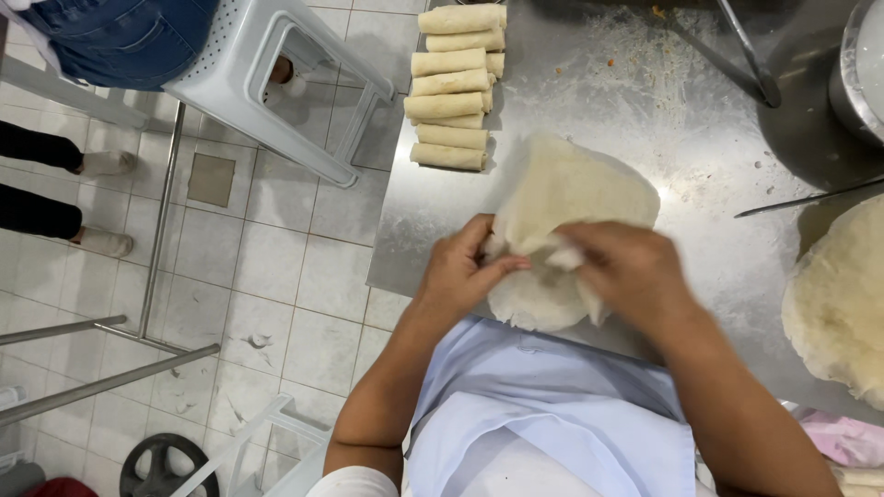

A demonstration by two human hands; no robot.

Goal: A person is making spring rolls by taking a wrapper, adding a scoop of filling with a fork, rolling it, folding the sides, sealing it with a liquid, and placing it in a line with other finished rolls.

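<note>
- Bright, even overhead light, slightly cool.
- Dull glare across the steel table (pixel 700 166), strongest near the wrapper (pixel 571 193).
- Soft dark shadows at the table's upper right, under the pot (pixel 861 74) and utensil handles.
- Faint motion blur on the right hand (pixel 631 271); left hand (pixel 460 271) sharper.
- Wide-angle bending at the edges: stool (pixel 276 74) and floor tiles (pixel 267 267) lean outward.

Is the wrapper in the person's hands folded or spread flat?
Partly folded. The wrapper has its near edge gathered between the left hand and right hand, while its far half lies flat on the steel table.
</note>
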